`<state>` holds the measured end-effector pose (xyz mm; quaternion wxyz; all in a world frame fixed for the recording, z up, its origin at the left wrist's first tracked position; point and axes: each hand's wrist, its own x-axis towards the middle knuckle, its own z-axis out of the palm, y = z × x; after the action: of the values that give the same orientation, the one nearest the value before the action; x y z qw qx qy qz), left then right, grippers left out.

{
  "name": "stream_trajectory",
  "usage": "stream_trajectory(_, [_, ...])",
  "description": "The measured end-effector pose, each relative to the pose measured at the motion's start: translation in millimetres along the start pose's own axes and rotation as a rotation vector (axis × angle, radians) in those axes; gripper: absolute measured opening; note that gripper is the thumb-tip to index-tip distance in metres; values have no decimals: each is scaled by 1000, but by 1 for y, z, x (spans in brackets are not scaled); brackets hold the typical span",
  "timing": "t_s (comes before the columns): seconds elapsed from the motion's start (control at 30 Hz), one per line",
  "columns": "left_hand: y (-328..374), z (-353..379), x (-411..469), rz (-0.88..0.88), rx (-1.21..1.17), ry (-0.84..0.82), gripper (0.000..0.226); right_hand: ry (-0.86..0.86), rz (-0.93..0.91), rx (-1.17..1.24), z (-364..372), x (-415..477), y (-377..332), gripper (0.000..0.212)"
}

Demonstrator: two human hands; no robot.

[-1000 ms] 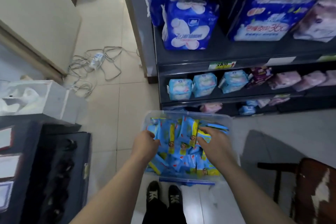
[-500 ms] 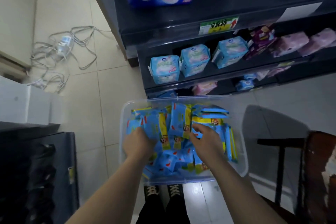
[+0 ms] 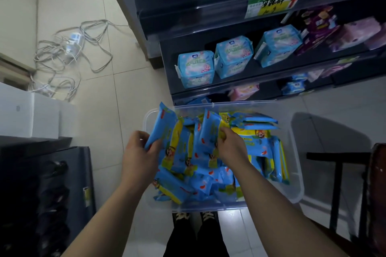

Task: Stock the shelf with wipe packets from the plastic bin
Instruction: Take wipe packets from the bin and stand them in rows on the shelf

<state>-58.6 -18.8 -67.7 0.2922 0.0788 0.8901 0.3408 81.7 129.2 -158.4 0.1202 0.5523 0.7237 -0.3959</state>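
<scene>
The left hand (image 3: 139, 156) grips a blue-and-yellow wipe packet (image 3: 164, 126) by its lower end, fingers curled round it. It has lifted the packet out of the heap, so its top stands above the bin's left rim. Half a second ago that hand was down among the packets. The right hand (image 3: 231, 148) has come up too and pinches a second blue packet (image 3: 210, 129) upright between thumb and fingers, over the middle of the pile.

From where I stand, the dark shelving unit (image 3: 208, 10) fills the far side. A green-and-yellow price label (image 3: 273, 4) is on one shelf edge. Below it stand three light-blue packs (image 3: 234, 56) in a row, with pink and purple packs (image 3: 355, 33) to their right.

The pale tiled floor (image 3: 100, 115) carries the clear plastic bin (image 3: 297, 175). The bin's far rim sits close against the foot of the shelving, though I cannot tell whether they touch. The loose heap of packets (image 3: 261, 148) still lies inside it.

A dark cabinet (image 3: 52, 194) stands to the left with white boxes (image 3: 31, 117) behind it. A tangle of grey cables (image 3: 69, 54) lies on the tiles by the wall. A dark chair with a worn reddish-brown seat (image 3: 378, 183) stands to the right.

A strip of bare tile runs between the bin's left wall and the cabinet, and a narrower gap separates its right wall from the chair. The person's black shoes (image 3: 183, 216) are just behind the near rim.
</scene>
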Motion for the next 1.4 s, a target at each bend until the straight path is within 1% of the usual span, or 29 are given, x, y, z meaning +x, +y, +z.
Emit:
stream_trajectory(0.07, [-1, -3, 0, 0, -14, 6, 17, -21, -49, -58, -2, 5, 1, 52])
stream_trajectory(0.13, [-3, -4, 1, -1, -21, 5, 17, -93, -140, -161, -8, 8, 1, 67])
stream_trajectory(0.23, [-4, -4, 3, -13, -19, 14, 16, -178, -333, -407, -16, 15, -7, 92])
stream_trajectory(0.3, [-6, -4, 5, -23, -21, 16, 18, -189, -419, -552, -18, 22, -15, 100])
stream_trajectory(0.4, [-10, -4, 5, -42, -43, 15, 19, -193, -505, -701, -22, 33, -23, 92])
stream_trajectory(0.5, [-12, -7, 2, -47, -51, 37, 19, -90, -574, -749, -25, 34, -24, 75])
stream_trajectory(0.57, [-11, -11, -2, -46, -64, 48, 19, -31, -561, -722, -28, 27, -22, 58])
stream_trajectory(0.63, [-10, -15, -6, -43, -77, 55, 18, -22, -518, -659, -34, 20, -21, 42])
stream_trajectory(0.73, [-5, -25, -16, -38, -90, 82, 18, -31, -578, -609, -48, 7, -21, 28])
stream_trajectory(0.87, [5, -48, -33, -4, -78, 173, 19, -45, -682, -474, -71, -19, -40, 22])
stream_trajectory(1.03, [22, -94, -63, 2, -87, 290, 20, -30, -810, -344, -101, -68, -93, 16])
stream_trajectory(1.2, [41, -157, -101, -8, -148, 422, 25, -62, -989, -296, -122, -126, -161, 20])
stream_trajectory(1.4, [46, -252, -159, -4, -289, 606, 26, -61, -1194, -219, -129, -209, -249, 23])
